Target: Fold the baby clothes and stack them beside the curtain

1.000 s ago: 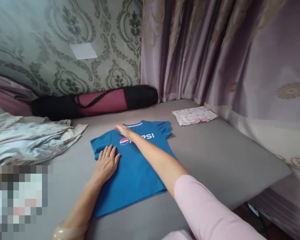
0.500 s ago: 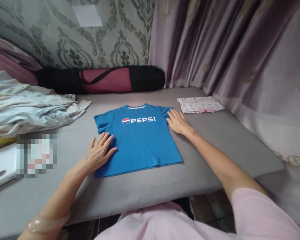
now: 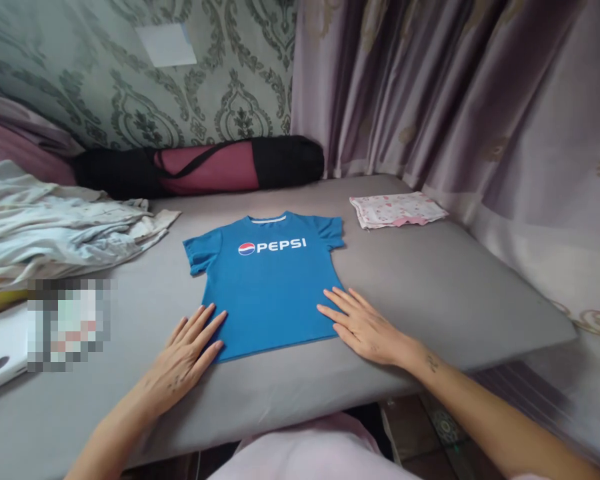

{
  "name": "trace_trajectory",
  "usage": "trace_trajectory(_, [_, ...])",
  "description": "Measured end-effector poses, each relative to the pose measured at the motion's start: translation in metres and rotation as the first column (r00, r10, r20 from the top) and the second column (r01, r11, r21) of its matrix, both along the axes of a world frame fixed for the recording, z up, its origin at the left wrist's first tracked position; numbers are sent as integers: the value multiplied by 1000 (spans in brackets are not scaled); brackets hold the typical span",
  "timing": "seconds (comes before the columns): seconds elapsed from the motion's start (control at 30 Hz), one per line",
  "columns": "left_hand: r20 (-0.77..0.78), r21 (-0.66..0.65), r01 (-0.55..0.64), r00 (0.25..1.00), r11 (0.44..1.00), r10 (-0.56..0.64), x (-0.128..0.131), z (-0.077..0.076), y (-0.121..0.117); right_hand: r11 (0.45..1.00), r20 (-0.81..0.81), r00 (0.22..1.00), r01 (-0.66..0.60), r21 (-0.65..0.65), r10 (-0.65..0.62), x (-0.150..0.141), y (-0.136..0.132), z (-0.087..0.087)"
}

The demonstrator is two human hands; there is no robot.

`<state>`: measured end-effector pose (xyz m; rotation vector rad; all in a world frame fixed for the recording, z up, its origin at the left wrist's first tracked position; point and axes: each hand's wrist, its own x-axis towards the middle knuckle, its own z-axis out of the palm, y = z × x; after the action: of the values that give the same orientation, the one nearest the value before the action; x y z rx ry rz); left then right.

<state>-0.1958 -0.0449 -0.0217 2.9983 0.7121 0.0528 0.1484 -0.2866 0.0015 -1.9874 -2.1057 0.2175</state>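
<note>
A blue T-shirt (image 3: pixel 275 287) with a round logo and white "PEPSI" lettering lies spread flat, neck away from me, both sleeves out. My left hand (image 3: pixel 187 350) rests with fingers apart on its lower left corner. Across from it, my right hand (image 3: pixel 360 327) lies flat on the lower right edge of the shirt, fingers spread. Neither hand grips the cloth. The shirt's front looks smooth, and its bottom hem runs between the two hands.
The shirt lies on a grey-covered bed (image 3: pixel 420 293). A folded white-and-pink printed cloth (image 3: pixel 397 210) is at the back right. Rumpled pale fabric (image 3: pixel 55 227) covers the left. A black-and-maroon long bag (image 3: pixel 210 167) lies along the wall. A white box (image 3: pixel 5 350) sits at left, beside a blurred patch.
My right hand has gone from the shirt's neck area to its right sleeve, then down to the lower right edge. My left hand has slid down the left side to the bottom corner.
</note>
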Motion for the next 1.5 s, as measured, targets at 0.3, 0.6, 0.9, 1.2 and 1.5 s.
trace_trajectory(0.3, [-137, -215, 144, 975, 966, -176, 34, 53, 53, 964, -231, 945, 255, 80, -231, -10, -36, 14])
trace_trajectory(0.6, [209, -488, 329, 943, 809, -257, 295, 88, 31, 628, -134, 667, 739, 246, -733, -40, -3, -9])
trace_trajectory(0.9, [131, -411, -123, 973, 903, 192, 437, 36, 4, 609, -294, 688, 725, 322, -663, -42, -5, -14])
trace_trajectory(1.2, [164, -515, -205, 929, 832, 331, 445, 30, 13, 638, -336, 705, 709, 301, -625, -41, -3, -17])
trace_trajectory(1.5, [272, -840, -93, 781, 535, 563, 423, 58, 63, 645, -371, 701, 710, 282, -609, -40, -7, -15])
